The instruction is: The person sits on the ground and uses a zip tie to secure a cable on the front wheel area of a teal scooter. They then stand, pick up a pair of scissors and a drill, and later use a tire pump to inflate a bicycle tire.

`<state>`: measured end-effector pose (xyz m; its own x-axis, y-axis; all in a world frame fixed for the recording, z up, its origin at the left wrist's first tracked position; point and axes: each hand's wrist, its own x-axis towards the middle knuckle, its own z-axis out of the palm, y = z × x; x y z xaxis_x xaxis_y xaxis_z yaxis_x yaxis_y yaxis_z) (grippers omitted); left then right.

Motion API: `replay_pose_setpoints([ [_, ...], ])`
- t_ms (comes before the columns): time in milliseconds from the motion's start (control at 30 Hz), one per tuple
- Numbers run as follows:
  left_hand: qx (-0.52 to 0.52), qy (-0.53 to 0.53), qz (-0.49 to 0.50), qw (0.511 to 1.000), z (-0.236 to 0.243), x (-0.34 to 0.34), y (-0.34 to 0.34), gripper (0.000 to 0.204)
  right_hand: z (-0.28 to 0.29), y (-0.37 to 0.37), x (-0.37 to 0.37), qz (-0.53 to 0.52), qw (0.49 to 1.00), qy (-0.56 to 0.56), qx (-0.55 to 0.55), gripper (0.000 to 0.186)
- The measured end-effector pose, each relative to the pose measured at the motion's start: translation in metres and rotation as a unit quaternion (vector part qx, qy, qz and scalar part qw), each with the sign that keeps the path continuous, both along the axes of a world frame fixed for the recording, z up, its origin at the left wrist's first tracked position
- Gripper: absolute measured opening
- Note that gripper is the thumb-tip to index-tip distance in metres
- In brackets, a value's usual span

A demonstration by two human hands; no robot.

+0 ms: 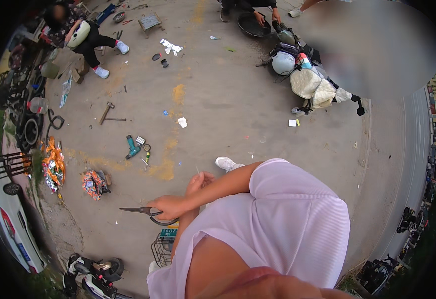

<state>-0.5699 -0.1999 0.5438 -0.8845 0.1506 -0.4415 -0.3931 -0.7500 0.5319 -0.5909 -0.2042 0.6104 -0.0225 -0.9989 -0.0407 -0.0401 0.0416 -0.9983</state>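
Note:
My right hand [166,207] is closed on the handles of a pair of dark scissors [137,210], its blades pointing left and looking nearly closed. My right forearm crosses over the left one. Just beyond it, my left hand [199,182] is turned partly palm up with curled fingers, and a thin pale strip [198,170] sticks up from them. Part of that hand is hidden behind the right forearm. Below the hands is a wire basket [162,250] with a green plate, partly covered by my arm and shirt.
A green drill [132,147], a hammer [106,113] and a patterned bundle [94,185] lie on the ground to the left. One person [86,42] sits at the far left; another person's hands [261,19] touch a black basin [254,25] beside a covered scooter [310,84].

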Motion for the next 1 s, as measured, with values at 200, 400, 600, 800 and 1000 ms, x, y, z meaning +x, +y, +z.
replay_pose_setpoints([
  [200,0.153,0.057,0.123,0.979,0.030,-0.035,0.018,0.040,0.004,-0.017,-0.002,0.003,0.999,-0.002,-0.046,0.047],
  [400,0.049,0.039,0.170,0.984,0.052,-0.031,-0.013,0.041,0.025,-0.043,0.025,0.117,0.993,-0.003,-0.027,0.047],
  [600,-0.041,0.069,0.156,0.984,0.058,0.017,-0.081,0.043,0.024,-0.100,0.068,0.130,0.991,-0.015,-0.027,0.042],
  [800,-0.054,0.080,0.194,0.976,0.067,0.057,-0.158,0.045,0.029,-0.171,0.108,0.129,0.990,-0.025,-0.044,0.039],
  [1000,-0.042,0.074,0.213,0.973,0.070,0.076,-0.208,0.044,0.030,-0.225,0.123,0.138,0.990,-0.017,-0.016,0.038],
])
